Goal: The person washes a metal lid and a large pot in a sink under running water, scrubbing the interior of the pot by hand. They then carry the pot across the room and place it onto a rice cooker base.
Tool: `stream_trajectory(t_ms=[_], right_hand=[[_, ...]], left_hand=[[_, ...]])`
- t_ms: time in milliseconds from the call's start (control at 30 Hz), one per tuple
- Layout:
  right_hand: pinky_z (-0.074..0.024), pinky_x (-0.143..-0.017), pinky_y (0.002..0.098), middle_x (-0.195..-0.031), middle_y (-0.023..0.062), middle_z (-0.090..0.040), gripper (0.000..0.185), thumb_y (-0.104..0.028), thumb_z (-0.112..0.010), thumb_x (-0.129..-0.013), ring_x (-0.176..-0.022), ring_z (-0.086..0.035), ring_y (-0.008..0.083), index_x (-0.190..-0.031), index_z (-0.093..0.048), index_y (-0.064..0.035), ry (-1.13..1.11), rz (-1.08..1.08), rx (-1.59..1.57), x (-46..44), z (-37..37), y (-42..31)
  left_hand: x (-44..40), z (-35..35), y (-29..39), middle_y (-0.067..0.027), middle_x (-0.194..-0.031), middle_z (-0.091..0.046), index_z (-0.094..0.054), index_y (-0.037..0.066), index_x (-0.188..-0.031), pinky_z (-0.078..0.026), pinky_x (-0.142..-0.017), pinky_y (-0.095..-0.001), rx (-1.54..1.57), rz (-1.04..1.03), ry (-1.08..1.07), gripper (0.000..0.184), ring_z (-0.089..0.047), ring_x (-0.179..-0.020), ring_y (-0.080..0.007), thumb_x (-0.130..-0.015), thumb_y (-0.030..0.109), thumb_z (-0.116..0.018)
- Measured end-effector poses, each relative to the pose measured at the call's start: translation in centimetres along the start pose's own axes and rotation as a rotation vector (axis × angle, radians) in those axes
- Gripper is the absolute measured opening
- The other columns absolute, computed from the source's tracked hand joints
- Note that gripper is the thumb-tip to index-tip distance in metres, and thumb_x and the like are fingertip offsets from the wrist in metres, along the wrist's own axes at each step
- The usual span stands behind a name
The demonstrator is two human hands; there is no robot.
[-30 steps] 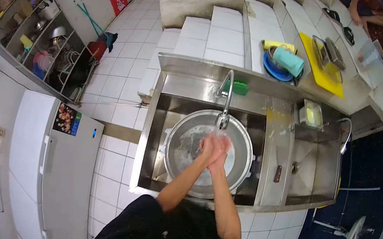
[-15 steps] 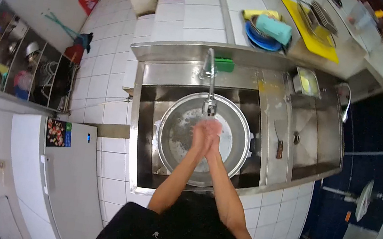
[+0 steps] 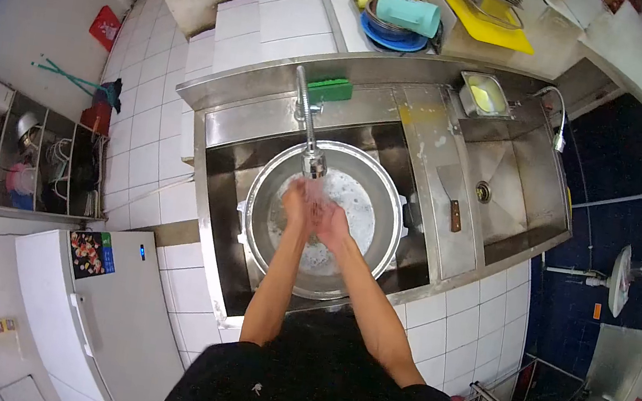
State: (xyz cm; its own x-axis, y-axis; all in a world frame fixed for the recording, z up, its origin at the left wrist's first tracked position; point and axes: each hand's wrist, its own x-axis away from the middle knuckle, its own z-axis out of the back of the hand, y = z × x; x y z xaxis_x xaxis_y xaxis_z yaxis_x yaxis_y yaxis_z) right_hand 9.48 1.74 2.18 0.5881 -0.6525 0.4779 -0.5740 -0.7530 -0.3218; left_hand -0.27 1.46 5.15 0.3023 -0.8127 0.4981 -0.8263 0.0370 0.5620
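Observation:
Both hands are under the stream of the tap (image 3: pixel 314 158), over a large round metal pot (image 3: pixel 258 183) standing in the sink. My left hand (image 3: pixel 296 204) is on the left of the water, cupped, its fingers pointing up toward the spout. Palm up beside it, my right hand (image 3: pixel 328 223) lies open with the water falling on it. The two hands are close together. Running water blurs the fingertips, and I see no object clearly held. Foamy, cloudy water (image 3: pixel 355 205) fills the bottom of the pot.
A knife (image 3: pixel 455 211) lies on the steel ledge between two basins. A green sponge-like block (image 3: pixel 329 89) sits behind the tap. At the back are stacked dishes with a turquoise cup (image 3: pixel 407 14) and a yellow board (image 3: pixel 478 17). A white fridge (image 3: pixel 121 312) stands left.
My hands have parted slightly from being pressed together under the tap, the right palm now more exposed. The view has shifted and turned, so the sink appears farther left.

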Motion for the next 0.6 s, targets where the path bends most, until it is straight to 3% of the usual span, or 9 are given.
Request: stream_trajectory(t_ms=[67, 167, 233, 267, 333, 400, 500, 567, 600], right_hand=[[-0.0461, -0.086, 0.0372, -0.107, 0.0094, -0.059, 0.037, -0.033, -0.038, -0.093, -0.096, -0.056, 0.0230, -0.111, -0.054, -0.0051, 0.229, -0.006, 0.111, 1.6, -0.1, -0.6], [-0.0454, -0.086, 0.0360, -0.105, 0.0090, -0.060, 0.037, -0.033, -0.039, -0.093, -0.096, -0.056, 0.0224, -0.111, -0.054, -0.0044, 0.261, 0.004, 0.158, 3.1, 0.8, -0.4], [-0.0451, -0.086, 0.0346, -0.105, 0.0079, -0.060, 0.037, -0.033, -0.039, -0.093, -0.096, -0.056, 0.0212, -0.111, -0.054, -0.0047, 0.314, -0.021, 0.079, 3.4, 1.0, 0.2], [-0.0451, -0.086, 0.0341, -0.105, 0.0075, -0.060, 0.037, -0.033, -0.039, -0.093, -0.096, -0.056, 0.0207, -0.112, -0.054, -0.0050, 0.328, -0.033, 0.034, 3.1, 0.8, 0.0], [-0.0452, -0.086, 0.0338, -0.105, 0.0071, -0.060, 0.036, -0.032, -0.039, -0.094, -0.095, -0.057, 0.0197, -0.113, -0.054, -0.0058, 0.225, 0.087, -0.011, 2.8, 0.2, 0.3], [-0.0453, -0.087, 0.0339, -0.105, 0.0071, -0.059, 0.035, -0.031, -0.039, -0.095, -0.095, -0.057, 0.0193, -0.113, -0.054, -0.0062, 0.102, 0.215, -0.025, 2.8, -0.5, 0.9], [-0.0469, -0.085, 0.0338, -0.107, 0.0060, -0.060, 0.034, -0.029, -0.037, -0.095, -0.096, -0.058, 0.0195, -0.116, -0.054, -0.0082, 0.188, -0.024, 0.109, 2.8, 0.8, 0.1], [-0.0481, -0.081, 0.0354, -0.104, 0.0052, -0.063, 0.027, -0.021, -0.041, -0.094, -0.093, -0.059, 0.0215, -0.109, -0.059, -0.0076, 0.272, 0.055, 0.428, 5.4, 0.8, -0.9], [-0.0485, -0.079, 0.0355, -0.101, 0.0059, -0.064, 0.024, -0.018, -0.045, -0.091, -0.091, -0.060, 0.0226, -0.105, -0.061, -0.0067, 0.395, 0.185, 0.608, 5.8, 3.8, -0.5]], left_hand=[[2.4, -2.4, 0.7, -0.0135, -0.081, -0.063, -0.058, 0.000, -0.091, -0.052, -0.062, -0.0323, -0.106, 0.049, -0.023, 0.040, -0.062, -0.070, -0.0218, -0.096, 0.035, -0.039], [1.7, -1.2, -0.2, -0.0144, -0.084, -0.063, -0.058, 0.000, -0.095, -0.052, -0.070, -0.0341, -0.187, 0.221, -0.240, 0.041, -0.062, -0.075, -0.0240, -0.097, 0.035, -0.036], [-0.8, 0.2, -1.0, -0.0149, -0.092, -0.062, -0.056, 0.000, -0.101, -0.051, -0.075, -0.0359, 0.266, 0.048, 0.129, 0.042, -0.062, -0.081, -0.0257, -0.098, 0.035, -0.034], [-0.4, -0.1, -0.9, -0.0149, -0.092, -0.062, -0.056, 0.000, -0.101, -0.051, -0.075, -0.0359, 0.273, 0.037, 0.123, 0.042, -0.062, -0.081, -0.0257, -0.098, 0.035, -0.034], [1.8, -0.5, -1.1, -0.0149, -0.100, -0.061, -0.053, 0.000, -0.105, -0.051, -0.078, -0.0370, -0.080, 0.186, -0.141, 0.042, -0.061, -0.085, -0.0265, -0.098, 0.036, -0.033], [1.7, -0.4, -0.8, -0.0148, -0.100, -0.061, -0.054, 0.000, -0.105, -0.051, -0.077, -0.0373, -0.044, 0.144, -0.075, 0.043, -0.061, -0.086, -0.0266, -0.097, 0.037, -0.034], [1.1, -0.1, 0.1, -0.0136, -0.093, -0.063, -0.057, -0.001, -0.100, -0.052, -0.073, -0.0363, 0.053, 0.120, 0.031, 0.044, -0.062, -0.081, -0.0269, -0.097, 0.037, -0.035], [4.0, -2.2, 1.9, -0.0133, -0.089, -0.065, -0.060, -0.001, -0.097, -0.053, -0.071, -0.0354, -0.503, 0.237, -0.223, 0.044, -0.064, -0.076, -0.0265, -0.096, 0.037, -0.038], [3.6, -1.3, 1.1, -0.0133, -0.089, -0.065, -0.060, -0.001, -0.097, -0.053, -0.071, -0.0354, -0.510, 0.251, -0.209, 0.044, -0.064, -0.076, -0.0265, -0.096, 0.037, -0.038]])
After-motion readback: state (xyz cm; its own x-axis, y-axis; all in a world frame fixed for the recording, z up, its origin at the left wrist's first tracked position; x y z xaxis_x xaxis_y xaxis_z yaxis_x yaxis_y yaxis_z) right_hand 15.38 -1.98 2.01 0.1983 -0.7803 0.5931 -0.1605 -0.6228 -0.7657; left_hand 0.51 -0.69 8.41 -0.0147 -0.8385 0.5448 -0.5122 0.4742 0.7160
